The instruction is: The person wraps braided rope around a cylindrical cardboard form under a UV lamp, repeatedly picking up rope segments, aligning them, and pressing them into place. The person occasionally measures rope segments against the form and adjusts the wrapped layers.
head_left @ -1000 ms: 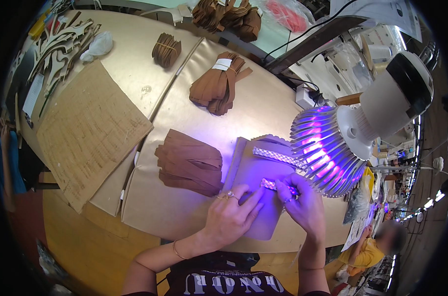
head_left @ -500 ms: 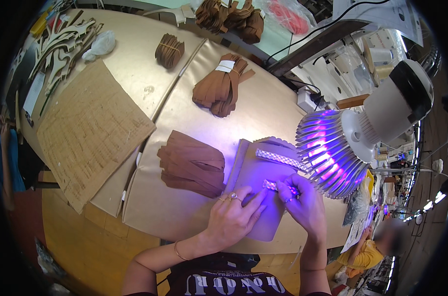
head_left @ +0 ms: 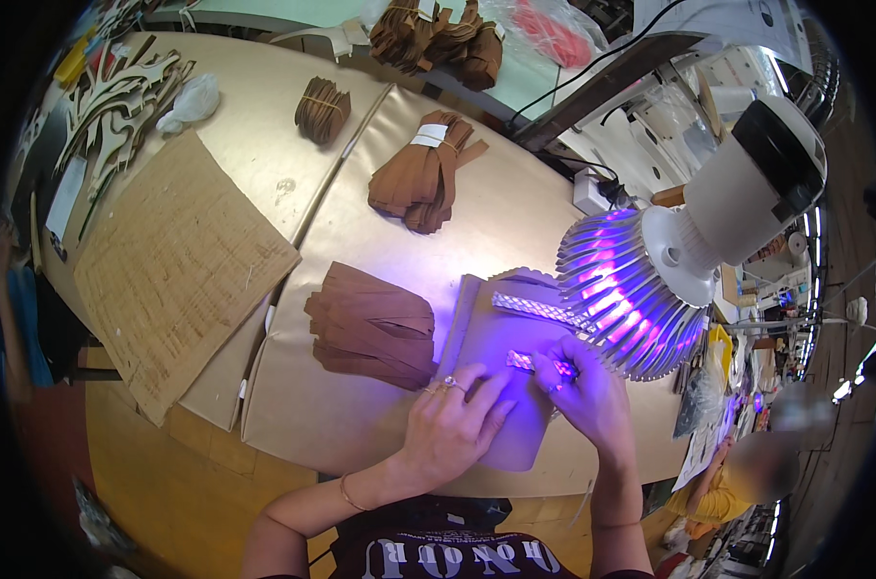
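Observation:
Under a lamp's violet light, a flat smooth panel (head_left: 515, 439) lies on the table in front of me. My right hand (head_left: 589, 398) pinches a short strip with a woven-looking pattern (head_left: 520, 360) between thumb and fingers, down against the panel. Above it on the panel lies a longer patterned strip (head_left: 534, 307), its right end running under the lamp. My left hand (head_left: 452, 429) rests on the panel's left part, fingers stretched and slightly apart, holding nothing. A fanned stack of brown strips (head_left: 370, 326) sits just left of the panel.
The big finned lamp (head_left: 631, 294) hangs close above my right hand. Bundled brown strips (head_left: 423, 174) and a smaller bundle (head_left: 322, 111) lie farther back. At left are a rough tan board (head_left: 182, 280) and pale cut pieces (head_left: 119, 116). A person in yellow (head_left: 718, 497) sits at right.
The whole view has shifted slightly. Both hands stay in nearly the same place on the panel, the right one still pinching the short strip.

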`<action>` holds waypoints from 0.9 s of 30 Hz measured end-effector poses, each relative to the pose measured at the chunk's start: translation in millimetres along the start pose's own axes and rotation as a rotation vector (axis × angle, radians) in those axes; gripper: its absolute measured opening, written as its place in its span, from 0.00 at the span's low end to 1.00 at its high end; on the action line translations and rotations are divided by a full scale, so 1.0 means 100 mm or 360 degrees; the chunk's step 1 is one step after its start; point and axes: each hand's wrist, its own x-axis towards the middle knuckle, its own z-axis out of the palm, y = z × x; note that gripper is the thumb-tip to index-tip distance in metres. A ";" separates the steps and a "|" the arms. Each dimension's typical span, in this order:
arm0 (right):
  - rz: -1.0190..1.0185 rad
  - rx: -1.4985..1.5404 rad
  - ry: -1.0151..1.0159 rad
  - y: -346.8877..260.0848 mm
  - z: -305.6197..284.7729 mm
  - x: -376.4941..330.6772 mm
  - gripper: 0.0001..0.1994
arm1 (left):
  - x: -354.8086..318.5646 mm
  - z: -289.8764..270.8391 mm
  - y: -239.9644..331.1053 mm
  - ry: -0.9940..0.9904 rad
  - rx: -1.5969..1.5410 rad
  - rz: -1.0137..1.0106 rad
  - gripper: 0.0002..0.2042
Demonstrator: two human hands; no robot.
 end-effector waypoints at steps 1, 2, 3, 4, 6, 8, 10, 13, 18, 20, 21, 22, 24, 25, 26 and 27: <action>-0.0004 0.0000 -0.0004 0.01 0.00 0.00 0.15 | 0.00 0.00 0.00 0.0029 -0.0028 -0.0017 0.19; -0.0009 -0.0001 -0.0009 0.02 0.00 0.00 0.15 | 0.01 0.01 0.00 0.0029 -0.0050 -0.0027 0.19; -0.0030 -0.0026 0.0006 0.02 0.00 0.00 0.15 | 0.02 0.01 0.00 0.0031 -0.0078 -0.0039 0.20; -0.0043 -0.0041 0.0016 0.02 0.00 0.00 0.15 | 0.02 0.01 0.00 0.0020 -0.0109 -0.0064 0.20; -0.0064 -0.0060 0.0032 0.00 -0.01 -0.01 0.16 | 0.01 0.00 0.00 -0.0108 -0.0147 -0.0119 0.21; -0.0070 -0.0079 0.0033 -0.01 -0.02 -0.01 0.15 | 0.02 -0.01 0.01 -0.0192 -0.0149 -0.0135 0.21; -0.0067 -0.0103 0.0025 -0.02 -0.03 -0.01 0.15 | 0.03 -0.02 0.01 -0.0224 -0.0119 -0.0099 0.20; -0.0138 -0.0288 0.0032 -0.02 -0.08 0.00 0.14 | 0.05 -0.05 0.00 -0.0246 -0.0046 -0.0043 0.20; 0.0156 -0.0184 0.0020 0.04 -0.23 -0.03 0.15 | 0.06 -0.07 0.01 -0.0319 0.0026 -0.0064 0.20; 0.0208 -0.0038 0.0017 0.06 -0.25 -0.03 0.16 | 0.06 -0.08 0.02 -0.0337 0.0044 -0.0072 0.20; 0.0209 0.0040 0.0017 0.06 -0.23 -0.03 0.16 | 0.06 -0.08 0.03 -0.0336 0.0048 -0.0071 0.20; 0.0209 0.0120 0.0018 0.07 -0.23 -0.03 0.16 | 0.06 -0.08 0.03 -0.0337 0.0053 -0.0072 0.20; 0.0298 0.0043 -0.0075 0.09 -0.25 -0.06 0.16 | 0.07 -0.09 0.04 -0.0369 0.0056 -0.0069 0.21; 0.0335 0.0008 -0.0123 0.10 -0.26 -0.07 0.16 | 0.07 -0.10 0.04 -0.0377 0.0053 -0.0077 0.21; 0.0339 0.0029 -0.0105 0.11 -0.24 -0.08 0.17 | 0.07 -0.10 0.04 -0.0401 0.0071 -0.0086 0.22; 0.0340 0.0051 -0.0088 0.12 -0.23 -0.09 0.17 | 0.07 -0.10 0.04 -0.0423 0.0082 -0.0105 0.22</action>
